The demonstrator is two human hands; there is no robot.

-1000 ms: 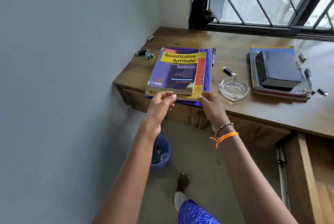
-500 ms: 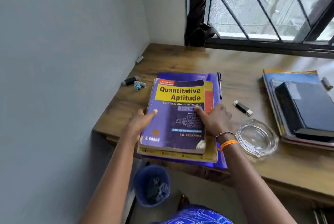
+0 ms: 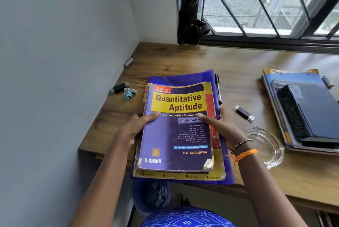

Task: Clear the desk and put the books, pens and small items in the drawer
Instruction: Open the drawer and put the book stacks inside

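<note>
A stack of books lies at the desk's front left edge, topped by a purple and yellow "Quantitative Aptitude" book over a yellow book and a blue folder. My left hand grips the stack's left side, thumb on the cover. My right hand grips its right side, thumb on top too. A black pen lies along the folder's right edge. A USB stick lies to the right of the stack. A second pile of books sits at the right.
A glass ashtray stands right beside my right wrist. Small items lie near the left wall, another farther back. A blue bin sits on the floor under the desk edge. Window bars run behind the wooden desk.
I have come closer to the desk. Both hands moved from the stack's front edge up along its sides and now clasp it from left and right.
</note>
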